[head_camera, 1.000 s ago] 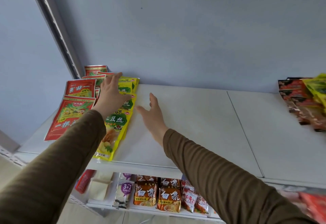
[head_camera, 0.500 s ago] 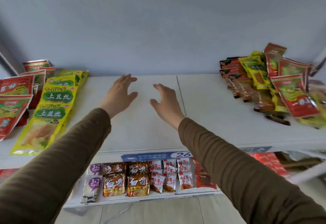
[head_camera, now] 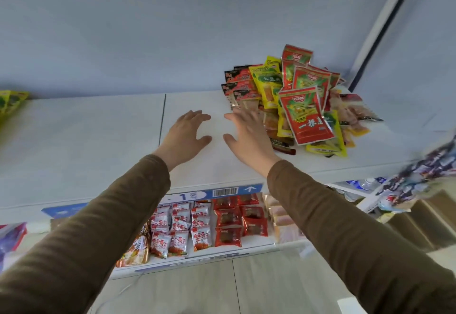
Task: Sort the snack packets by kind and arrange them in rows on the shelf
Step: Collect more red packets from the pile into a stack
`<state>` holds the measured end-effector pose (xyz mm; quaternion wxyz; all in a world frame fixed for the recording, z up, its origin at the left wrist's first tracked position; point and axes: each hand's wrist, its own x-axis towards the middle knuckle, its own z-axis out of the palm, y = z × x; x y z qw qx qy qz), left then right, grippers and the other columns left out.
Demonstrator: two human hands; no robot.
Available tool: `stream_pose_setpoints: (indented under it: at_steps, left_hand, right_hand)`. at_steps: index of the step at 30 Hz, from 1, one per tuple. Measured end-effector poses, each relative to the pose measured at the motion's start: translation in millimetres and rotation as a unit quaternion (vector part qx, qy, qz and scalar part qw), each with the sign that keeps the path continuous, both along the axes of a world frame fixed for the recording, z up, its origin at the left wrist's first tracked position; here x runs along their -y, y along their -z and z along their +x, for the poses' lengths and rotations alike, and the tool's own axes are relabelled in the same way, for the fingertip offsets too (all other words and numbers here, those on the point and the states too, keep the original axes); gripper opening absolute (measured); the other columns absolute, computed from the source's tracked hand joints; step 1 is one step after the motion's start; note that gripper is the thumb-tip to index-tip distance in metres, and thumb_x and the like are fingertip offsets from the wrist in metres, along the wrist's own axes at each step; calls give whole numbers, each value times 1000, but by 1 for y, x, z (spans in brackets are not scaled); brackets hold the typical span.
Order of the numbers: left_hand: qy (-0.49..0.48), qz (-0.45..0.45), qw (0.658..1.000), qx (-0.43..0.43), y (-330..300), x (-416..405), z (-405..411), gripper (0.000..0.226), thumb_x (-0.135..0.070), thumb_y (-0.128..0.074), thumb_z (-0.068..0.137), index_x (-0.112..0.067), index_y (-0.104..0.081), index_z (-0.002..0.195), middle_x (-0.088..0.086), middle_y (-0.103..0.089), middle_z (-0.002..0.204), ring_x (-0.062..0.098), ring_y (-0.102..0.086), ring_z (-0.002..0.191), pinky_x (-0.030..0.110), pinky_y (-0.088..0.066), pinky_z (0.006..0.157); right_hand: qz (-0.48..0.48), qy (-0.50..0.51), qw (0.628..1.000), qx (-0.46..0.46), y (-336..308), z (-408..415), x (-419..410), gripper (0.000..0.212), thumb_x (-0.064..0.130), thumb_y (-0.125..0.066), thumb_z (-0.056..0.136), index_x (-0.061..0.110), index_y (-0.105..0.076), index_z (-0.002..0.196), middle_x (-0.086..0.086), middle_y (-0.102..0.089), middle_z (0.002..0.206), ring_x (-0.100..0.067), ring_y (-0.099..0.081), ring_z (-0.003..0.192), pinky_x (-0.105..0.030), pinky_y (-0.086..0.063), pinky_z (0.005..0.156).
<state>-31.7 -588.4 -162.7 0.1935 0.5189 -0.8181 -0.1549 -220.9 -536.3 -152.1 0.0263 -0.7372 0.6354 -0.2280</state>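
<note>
A mixed heap of snack packets [head_camera: 296, 101] lies on the right part of the white top shelf [head_camera: 86, 140]. On top of it is a red packet [head_camera: 304, 116], with yellow packets [head_camera: 266, 84] and dark red-black packets [head_camera: 238, 84] under and behind it. My right hand [head_camera: 249, 133] hovers open with spread fingers at the heap's left edge, fingertips beside the dark packets. Just left of it my left hand [head_camera: 186, 136] is open over bare shelf and holds nothing. A yellow packet row [head_camera: 11, 101] shows at the far left edge.
The lower shelf [head_camera: 197, 257] holds rows of small red and white packets. A blue price strip [head_camera: 222, 192] runs along the top shelf's front edge. A grey wall stands behind, and a blurred patterned bag [head_camera: 419, 175] hangs at the right.
The view has swung right from the sorted rows to the mixed heap. Both hands have left the yellow row and moved right across the shelf, the right one reaching the heap's edge.
</note>
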Motion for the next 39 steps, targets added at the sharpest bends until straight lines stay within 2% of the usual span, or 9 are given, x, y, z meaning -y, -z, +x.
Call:
stream_pose_setpoints:
  at_steps: [6,12,16,21,25,29,32,36,39]
  left_hand:
    - [21,7,1000,-5,-11,2,-53,60,-34,-63,98,-24,-41,154,2,-33,164,23,-23,153,36,-19,122]
    - [61,-4,998,-35,-14,17,-100,57,-32,-66,96,-20,-47,148,4,-46,155,29,-36,144,41,-30,117]
    - [84,1,995,-57,-12,24,-137,59,-33,-65,96,-18,-47,150,4,-45,156,26,-37,145,44,-31,119]
    - [61,14,998,-18,-10,33,-179,79,-62,-56,94,-19,-35,157,4,-35,162,27,-24,151,50,-23,123]
    - [36,47,997,44,-3,49,-210,108,-94,-29,78,-27,-17,162,3,-14,170,30,-8,156,56,-12,123]
    - [-9,59,996,64,-4,58,-242,115,-91,-34,79,-22,2,164,3,7,171,26,6,157,50,-1,124]
    - [-41,54,995,77,-6,63,-260,120,-92,-36,76,-21,5,163,6,7,171,24,10,157,49,-2,125]
    - [-72,32,993,87,-7,70,-275,112,-88,-41,80,-27,3,163,4,9,171,26,12,157,52,-2,124]
    - [-83,11,993,82,-7,75,-286,111,-87,-42,81,-27,2,163,4,5,172,26,9,157,51,-3,124]
  right_hand:
    - [-15,17,1000,21,-1,-49,-2,48,27,-61,97,14,-50,142,-5,-45,150,-28,-31,141,-38,-26,116]
    - [-37,51,998,29,-11,-93,6,44,26,-61,97,15,-53,138,-5,-48,147,-26,-34,140,-38,-26,117]
    - [-34,95,994,48,-18,-134,7,47,30,-58,99,19,-49,143,-1,-46,149,-23,-32,140,-38,-28,116]
    - [-5,170,979,112,-25,-193,22,59,40,-58,98,22,-36,150,-2,-43,151,-25,-34,141,-43,-35,114]
    - [63,203,958,194,-18,-239,48,96,70,-55,82,26,-15,157,-1,-37,157,-30,-29,145,-56,-37,113]
    - [101,201,947,228,-12,-275,76,101,73,-50,87,25,-1,160,-1,-31,162,-32,-24,149,-54,-33,116]
    - [112,176,933,292,-10,-292,94,99,74,-50,86,28,-4,160,0,-36,160,-30,-33,146,-53,-36,115]
    - [84,142,906,389,3,-306,118,94,81,-50,72,42,-18,151,6,-46,153,-24,-50,136,-52,-46,107]
    - [34,95,890,444,2,-304,121,82,67,-61,78,42,-26,148,12,-56,140,-15,-59,126,-50,-53,100]
